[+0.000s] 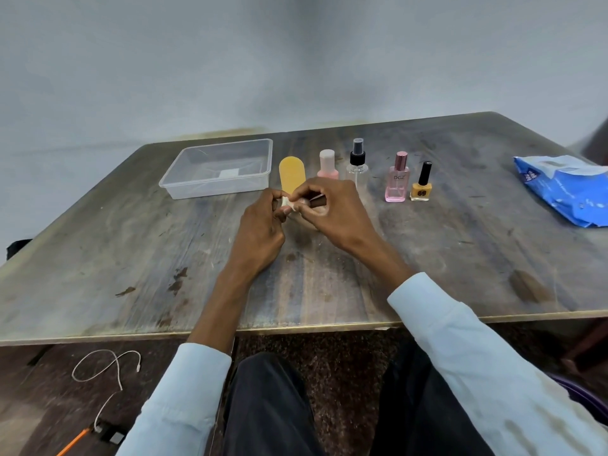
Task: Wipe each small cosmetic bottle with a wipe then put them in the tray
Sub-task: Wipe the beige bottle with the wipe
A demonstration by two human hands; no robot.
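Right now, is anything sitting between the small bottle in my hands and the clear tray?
Nothing visible blocks it. The small brown-capped bottle is held just right of the clear tray; the yellow-capped bottle stands behind that path, beside the tray's right wall.

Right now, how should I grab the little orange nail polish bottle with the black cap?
Pinch the orange nail polish bottle by its square glass body, coming from the right, where the table is bare. It stands upright, and the pink perfume bottle crowds its left side.

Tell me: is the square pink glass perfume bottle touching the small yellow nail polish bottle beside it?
Apart. The head view shows a strip of bare table between the pink perfume bottle and the yellow nail polish bottle.
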